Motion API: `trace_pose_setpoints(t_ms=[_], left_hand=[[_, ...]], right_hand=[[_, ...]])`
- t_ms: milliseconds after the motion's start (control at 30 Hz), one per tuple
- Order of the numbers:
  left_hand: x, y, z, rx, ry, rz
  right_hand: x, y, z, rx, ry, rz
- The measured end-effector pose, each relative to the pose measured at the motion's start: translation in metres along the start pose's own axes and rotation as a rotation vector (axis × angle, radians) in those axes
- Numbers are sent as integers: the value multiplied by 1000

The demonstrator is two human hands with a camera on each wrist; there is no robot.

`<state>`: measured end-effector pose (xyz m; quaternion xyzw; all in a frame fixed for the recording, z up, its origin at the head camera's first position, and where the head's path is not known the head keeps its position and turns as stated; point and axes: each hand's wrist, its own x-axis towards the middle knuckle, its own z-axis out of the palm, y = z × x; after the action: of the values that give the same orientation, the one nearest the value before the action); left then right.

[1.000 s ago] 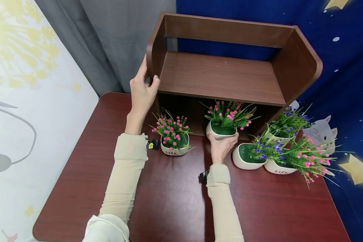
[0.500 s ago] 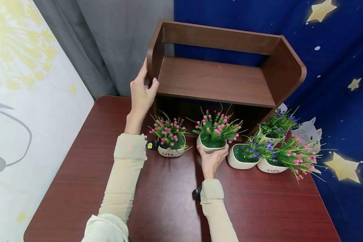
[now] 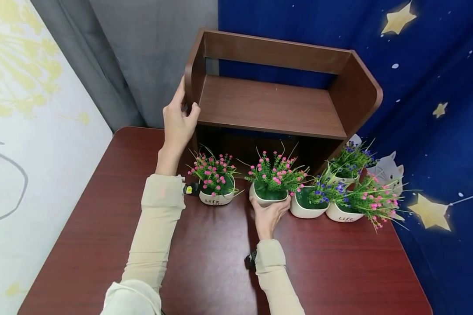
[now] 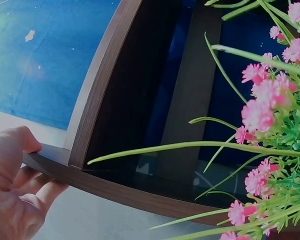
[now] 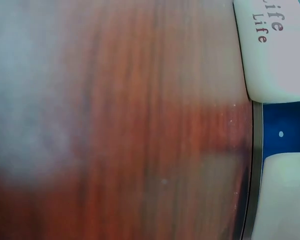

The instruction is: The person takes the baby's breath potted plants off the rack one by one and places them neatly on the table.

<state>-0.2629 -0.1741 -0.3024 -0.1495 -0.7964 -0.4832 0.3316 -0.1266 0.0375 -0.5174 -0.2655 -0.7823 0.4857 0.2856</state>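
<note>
My left hand (image 3: 177, 127) grips the front edge of the left side panel of a brown wooden shelf (image 3: 268, 103). In the left wrist view, the thumb and curled fingers (image 4: 45, 192) meet around that dark edge. My right hand (image 3: 269, 217) holds a white pot (image 3: 263, 202) from its front; pink flowers (image 3: 277, 173) and green grass blades rise from it, just in front of the shelf's lower opening. A second white pot with pink flowers (image 3: 217, 199), lettered "Life", stands to the left. The right wrist view shows two white pots, the lettered one (image 5: 277, 60) above, but no hand.
Close on the right are a white pot with blue flowers (image 3: 309, 212), a "Life" pot with pink flowers (image 3: 344, 215), and another blue-flowered plant (image 3: 348, 162) behind, beside the shelf. All stand on the reddish-brown table (image 3: 217, 253). A blue star-patterned curtain (image 3: 429, 144) hangs behind.
My right hand has drawn the pink-flowered pot toward me, out from the shelf's lower opening. The left hand stays on the side panel. The head view has turned slightly right.
</note>
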Motion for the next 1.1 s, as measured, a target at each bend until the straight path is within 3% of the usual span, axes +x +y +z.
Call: trace_pose_setpoints(t_ms=[400,767,1100], left_hand=[[-1,-1,-2,-6,10,-22],[1,-3,-4,-10,14,-37],[1,-1,-3,-24,9,-31]], right_hand=[[-6,2,-2,-7,-8,29],[-10,-4,3,-75,26,-25],[-7,1,4,-113,1,10]])
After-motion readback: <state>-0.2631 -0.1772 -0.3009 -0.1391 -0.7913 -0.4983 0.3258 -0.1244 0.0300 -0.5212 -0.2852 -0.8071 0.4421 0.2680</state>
